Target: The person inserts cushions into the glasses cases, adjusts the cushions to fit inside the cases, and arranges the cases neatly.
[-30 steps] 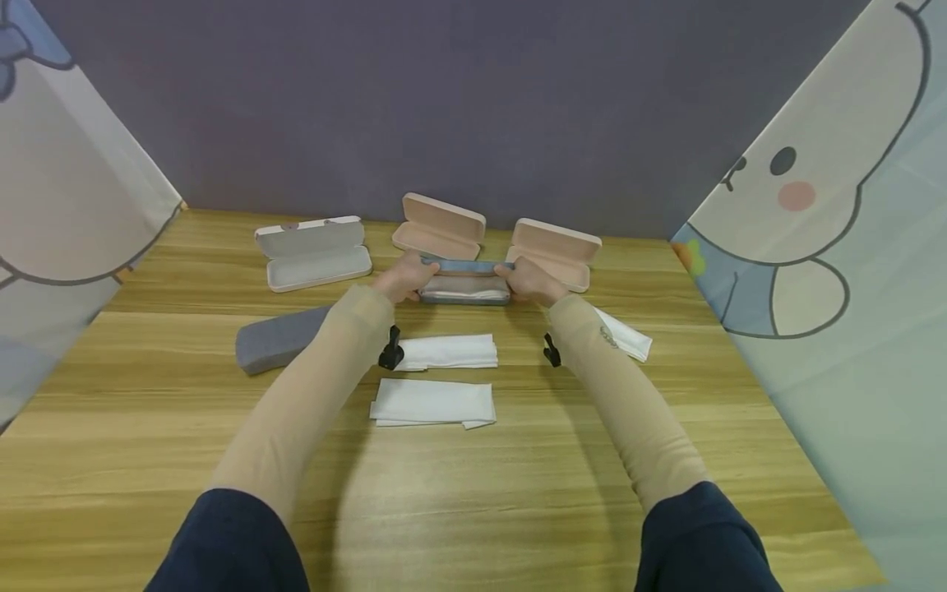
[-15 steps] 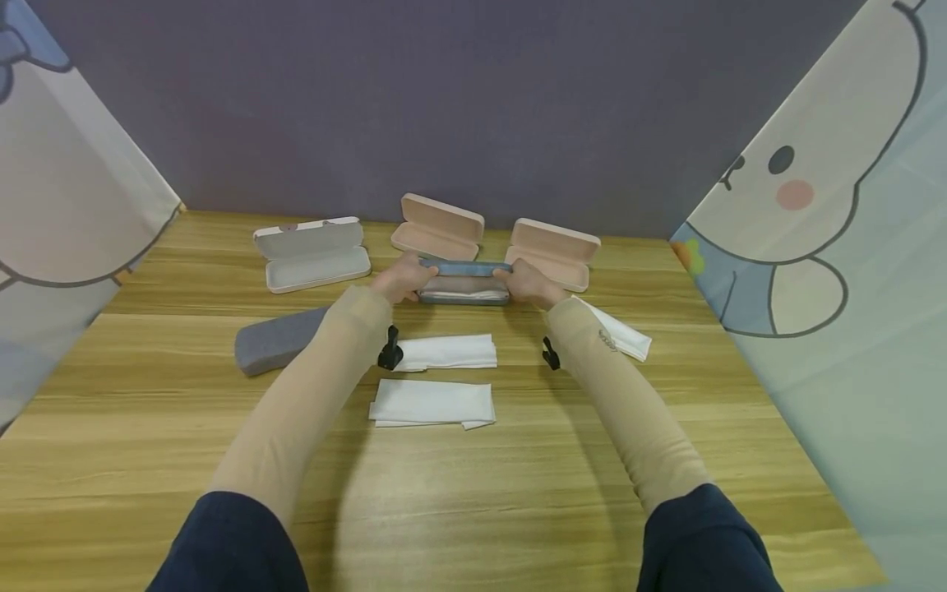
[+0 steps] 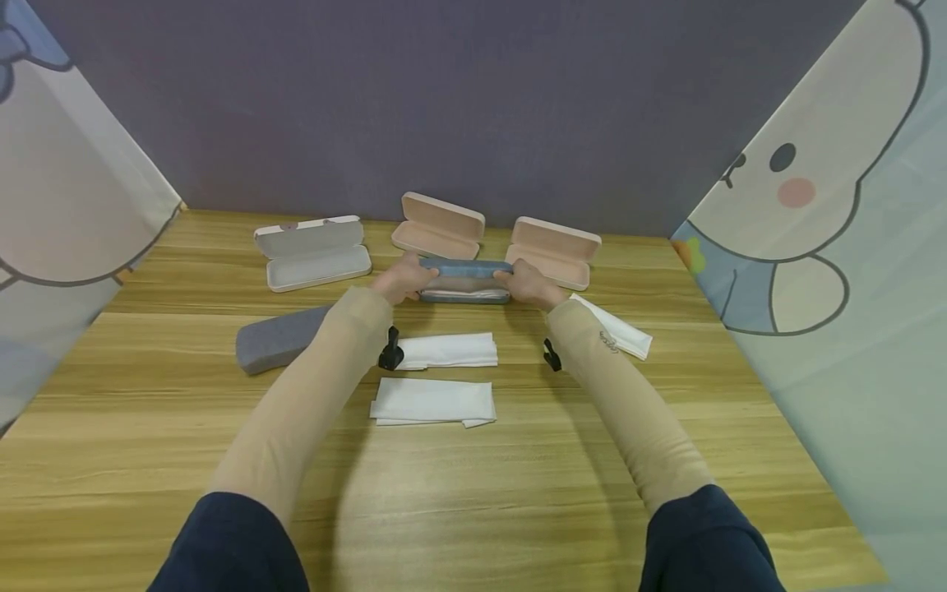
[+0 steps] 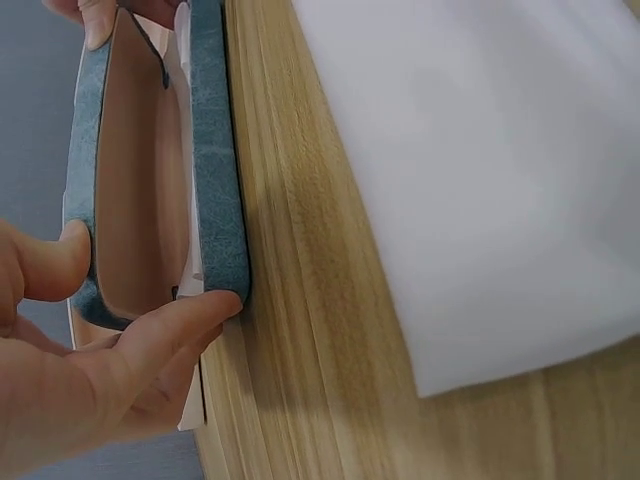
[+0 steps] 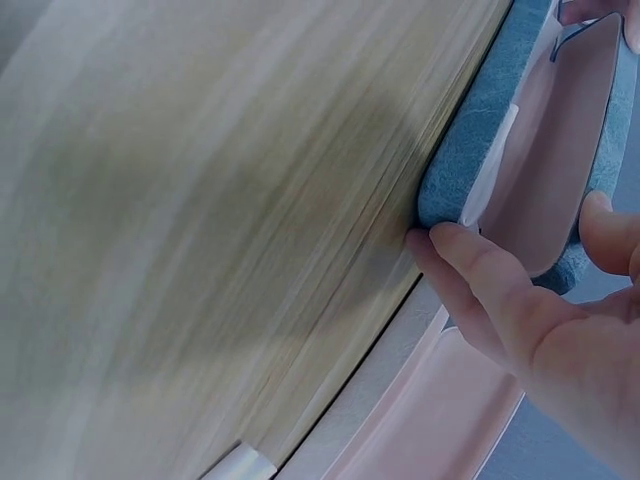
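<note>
A blue glasses case (image 3: 464, 269) with a pinkish lining rests on the wooden table, its lid partly raised. Folded white cloth (image 5: 492, 170) shows inside along the front wall. My left hand (image 3: 398, 278) grips the case's left end. In the left wrist view that thumb lies on the lid's edge while the fingers (image 4: 170, 325) reach the base's corner. At the opposite end, my right hand (image 3: 529, 284) holds the case the same way, thumb on the lid and fingers (image 5: 480, 262) against the base.
Behind stand an open white case (image 3: 320, 270) and two open pink cases (image 3: 436, 240), one partly behind my right hand. A closed grey case (image 3: 277, 341) lies left, partly under my left forearm. White cloths (image 3: 435, 403) lie in front, another cloth (image 3: 625, 333) by my right forearm.
The blue case's lid has tipped slightly forward and down, so more of its outer top shows. Both hands stay at the case's ends.
</note>
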The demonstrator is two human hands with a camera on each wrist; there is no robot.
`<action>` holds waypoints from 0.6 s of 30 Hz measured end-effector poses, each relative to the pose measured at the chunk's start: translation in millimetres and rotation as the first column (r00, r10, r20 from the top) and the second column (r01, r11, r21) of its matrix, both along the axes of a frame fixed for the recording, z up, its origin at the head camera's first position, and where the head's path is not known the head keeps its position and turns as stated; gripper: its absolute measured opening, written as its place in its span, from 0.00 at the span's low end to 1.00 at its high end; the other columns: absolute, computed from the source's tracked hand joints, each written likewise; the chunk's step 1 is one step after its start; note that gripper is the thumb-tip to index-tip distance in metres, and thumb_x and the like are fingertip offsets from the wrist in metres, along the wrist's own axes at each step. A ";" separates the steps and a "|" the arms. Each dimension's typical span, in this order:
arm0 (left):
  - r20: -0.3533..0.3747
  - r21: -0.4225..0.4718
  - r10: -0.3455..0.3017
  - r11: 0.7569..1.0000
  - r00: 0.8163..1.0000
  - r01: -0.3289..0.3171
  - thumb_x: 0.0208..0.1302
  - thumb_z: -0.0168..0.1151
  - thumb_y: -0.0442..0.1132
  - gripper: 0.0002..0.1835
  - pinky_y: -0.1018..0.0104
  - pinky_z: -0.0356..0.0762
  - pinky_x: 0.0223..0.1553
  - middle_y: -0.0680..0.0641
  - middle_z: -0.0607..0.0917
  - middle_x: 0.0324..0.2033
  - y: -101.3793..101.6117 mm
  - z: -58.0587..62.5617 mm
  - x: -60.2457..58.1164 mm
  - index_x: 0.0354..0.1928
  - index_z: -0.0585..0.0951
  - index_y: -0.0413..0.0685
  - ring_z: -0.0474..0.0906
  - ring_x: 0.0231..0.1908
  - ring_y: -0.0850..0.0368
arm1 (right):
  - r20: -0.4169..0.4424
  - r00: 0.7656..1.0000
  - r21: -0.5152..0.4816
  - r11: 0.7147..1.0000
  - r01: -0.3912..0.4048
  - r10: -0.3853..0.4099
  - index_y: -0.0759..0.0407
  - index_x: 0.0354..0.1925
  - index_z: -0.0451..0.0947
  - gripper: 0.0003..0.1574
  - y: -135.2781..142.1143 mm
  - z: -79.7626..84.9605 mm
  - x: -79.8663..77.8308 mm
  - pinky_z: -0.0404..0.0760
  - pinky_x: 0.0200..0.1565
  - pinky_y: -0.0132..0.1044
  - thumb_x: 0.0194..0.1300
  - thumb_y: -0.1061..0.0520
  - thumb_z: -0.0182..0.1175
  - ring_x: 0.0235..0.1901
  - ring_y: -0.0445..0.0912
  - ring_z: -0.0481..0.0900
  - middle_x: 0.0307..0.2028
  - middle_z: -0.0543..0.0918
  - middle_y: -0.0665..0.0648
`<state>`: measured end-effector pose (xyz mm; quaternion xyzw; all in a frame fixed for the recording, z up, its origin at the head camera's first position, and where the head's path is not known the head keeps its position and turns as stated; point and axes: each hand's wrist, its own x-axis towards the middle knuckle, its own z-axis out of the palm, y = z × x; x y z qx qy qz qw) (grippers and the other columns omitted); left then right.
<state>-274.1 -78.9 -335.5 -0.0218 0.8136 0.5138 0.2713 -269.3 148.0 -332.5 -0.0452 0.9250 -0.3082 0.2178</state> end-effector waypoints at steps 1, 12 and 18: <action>0.006 -0.012 0.001 1.000 1.000 -0.001 0.76 0.42 0.43 0.38 0.46 0.58 0.70 0.37 0.44 0.75 0.0 0.2 0.2 0.74 0.32 0.41 0.52 0.72 0.39 | -0.006 1.000 -0.006 1.000 -0.001 0.001 0.67 0.51 0.60 0.26 0.2 -0.5 0.1 0.64 0.40 0.37 0.77 0.44 0.37 0.32 0.46 0.60 0.38 0.63 0.58; 0.027 -0.050 -0.009 0.999 1.000 0.010 0.75 0.42 0.43 0.39 0.40 0.50 0.71 0.36 0.45 0.74 1.0 1.5 3.5 0.74 0.33 0.40 0.53 0.71 0.35 | -0.040 0.999 -0.021 1.000 -0.009 0.008 0.63 0.41 0.62 0.21 1.6 -4.7 0.9 0.65 0.37 0.37 0.77 0.45 0.39 0.26 0.45 0.59 0.30 0.62 0.55; -0.026 -0.010 0.014 1.000 1.000 -0.014 0.75 0.43 0.40 0.36 0.44 0.57 0.70 0.38 0.64 0.55 1.7 -2.0 6.6 0.74 0.38 0.39 0.62 0.65 0.40 | -0.077 0.997 0.001 1.000 -0.025 0.025 0.56 0.29 0.59 0.21 -0.1 -8.6 1.2 0.64 0.30 0.34 0.77 0.46 0.39 0.20 0.42 0.56 0.23 0.61 0.52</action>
